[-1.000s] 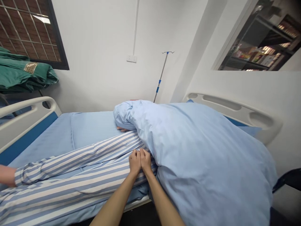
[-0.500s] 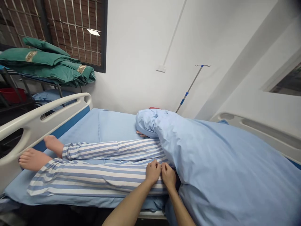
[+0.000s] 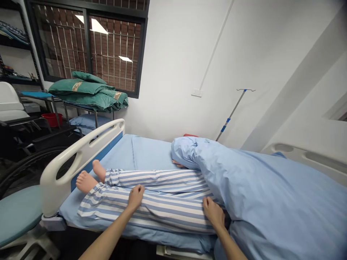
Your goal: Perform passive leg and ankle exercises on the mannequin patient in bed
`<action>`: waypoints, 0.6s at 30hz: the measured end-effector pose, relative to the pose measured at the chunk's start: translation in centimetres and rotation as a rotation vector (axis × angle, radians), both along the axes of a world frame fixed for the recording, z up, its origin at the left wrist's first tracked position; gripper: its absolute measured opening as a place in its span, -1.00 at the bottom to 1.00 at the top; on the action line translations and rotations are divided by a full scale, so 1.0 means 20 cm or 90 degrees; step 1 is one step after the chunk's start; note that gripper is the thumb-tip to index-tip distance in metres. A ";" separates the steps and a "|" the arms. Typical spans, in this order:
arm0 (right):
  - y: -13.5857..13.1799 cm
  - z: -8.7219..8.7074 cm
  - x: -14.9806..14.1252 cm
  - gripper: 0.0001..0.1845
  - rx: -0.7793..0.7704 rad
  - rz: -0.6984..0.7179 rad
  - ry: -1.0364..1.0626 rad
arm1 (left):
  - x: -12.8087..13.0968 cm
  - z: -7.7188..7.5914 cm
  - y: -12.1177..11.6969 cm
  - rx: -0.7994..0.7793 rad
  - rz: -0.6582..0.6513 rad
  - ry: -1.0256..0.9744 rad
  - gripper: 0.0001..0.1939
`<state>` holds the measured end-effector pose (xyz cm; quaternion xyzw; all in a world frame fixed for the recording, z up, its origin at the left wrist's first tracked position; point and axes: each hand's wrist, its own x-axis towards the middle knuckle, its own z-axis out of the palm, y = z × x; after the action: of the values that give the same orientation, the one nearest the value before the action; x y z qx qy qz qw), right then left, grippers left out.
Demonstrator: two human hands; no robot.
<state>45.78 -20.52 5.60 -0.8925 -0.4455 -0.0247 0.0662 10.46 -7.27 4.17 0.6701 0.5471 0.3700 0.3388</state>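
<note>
A figure in blue-and-white striped trousers lies on the bed, its bare feet toward the footboard. My left hand is over the nearer lower leg, fingers curled closed. By the upper thigh, close to the folded edge of the quilt, my right hand is also closed against the trouser cloth. Whatever either set of fingers holds, if anything, is hidden. A light blue quilt covers the figure from the hips up. Part of the figure's hand shows beneath the quilt's far edge.
The cream footboard stands at the left, the headboard at the right. A drip pole rises behind the bed. Left of it are a wheelchair, a pale green stool seat and folded green bedding below the window.
My hands, side by side on the thigh before, are now apart. The left has gone toward the feet; the right stays near the quilt edge. The view has turned left.
</note>
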 end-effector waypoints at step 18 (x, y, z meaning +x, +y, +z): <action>0.62 0.06 -1.17 -0.84 0.050 0.392 0.108 | -0.79 -0.33 0.11 0.325 0.100 0.321 -0.63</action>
<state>22.43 -8.13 6.77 -0.7111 -0.6865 0.0538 0.1418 -5.25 -5.07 -2.35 0.7590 0.5532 0.3430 -0.0144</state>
